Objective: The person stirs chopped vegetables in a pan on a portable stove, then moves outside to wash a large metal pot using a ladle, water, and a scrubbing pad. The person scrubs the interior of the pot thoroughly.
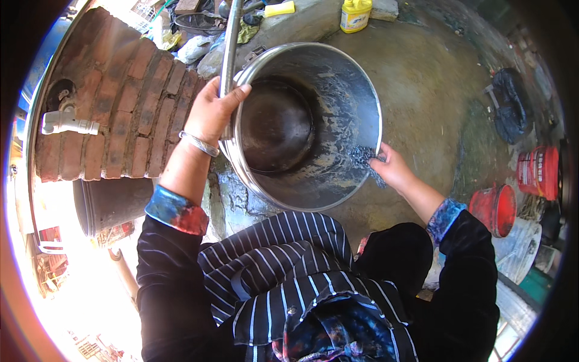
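Note:
A large, deep stainless steel pot point(348, 104) is tilted in front of me, its mouth facing up towards me. Pale, streaky residue marks its inner wall, and the bottom looks dark. My left hand point(215, 108) is closed around a shiny metal tube point(230, 50) at the pot's left rim, thumb towards the opening. Whether the tube is fixed to the pot cannot be made out. At the right rim, my right hand point(392, 166) pinches a dark, speckled scouring pad point(361, 155), which lies over the edge and touches the inside wall.
A brick wall point(113, 99) with a white plastic tap point(68, 122) stands at left. Beyond the pot are a yellow jug point(355, 16) and a yellow sponge point(279, 9). Red buckets point(493, 210) and a black bag point(511, 106) sit right on the wet concrete floor point(420, 99).

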### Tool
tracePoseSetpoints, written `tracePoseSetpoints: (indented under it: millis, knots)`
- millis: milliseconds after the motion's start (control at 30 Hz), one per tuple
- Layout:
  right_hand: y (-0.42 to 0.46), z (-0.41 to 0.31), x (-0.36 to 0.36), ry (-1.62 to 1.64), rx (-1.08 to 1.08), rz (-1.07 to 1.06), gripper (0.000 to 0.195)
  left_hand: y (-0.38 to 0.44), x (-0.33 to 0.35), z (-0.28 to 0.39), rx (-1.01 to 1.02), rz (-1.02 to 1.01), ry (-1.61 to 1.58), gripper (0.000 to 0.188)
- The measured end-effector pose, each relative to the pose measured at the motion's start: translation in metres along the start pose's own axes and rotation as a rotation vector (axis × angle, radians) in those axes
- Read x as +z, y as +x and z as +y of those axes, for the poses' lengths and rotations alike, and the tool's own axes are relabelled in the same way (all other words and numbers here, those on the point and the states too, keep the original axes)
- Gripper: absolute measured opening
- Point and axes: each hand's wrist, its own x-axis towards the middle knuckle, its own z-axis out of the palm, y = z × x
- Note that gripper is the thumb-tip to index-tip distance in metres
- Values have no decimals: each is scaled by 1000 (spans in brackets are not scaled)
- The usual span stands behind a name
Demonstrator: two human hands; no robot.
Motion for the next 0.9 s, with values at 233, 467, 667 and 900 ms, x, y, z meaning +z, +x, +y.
tracePoseSetpoints:
  millis: [233,467,667,900]
  knots:
    - [1,-112,-20,-1000,-22,-313,29,-38,8,-5,18,62,47,28]
    - [131,-52,109,-1368,-459,-262,29,-42,28,0,247,98,161,29]
    - [200,33,140,-1980,-438,-500,35,-48,17,-12,243,96,177,27]
    - [134,63,231,-814,-328,-845,34,-43,12,-12,302,43,171,23]
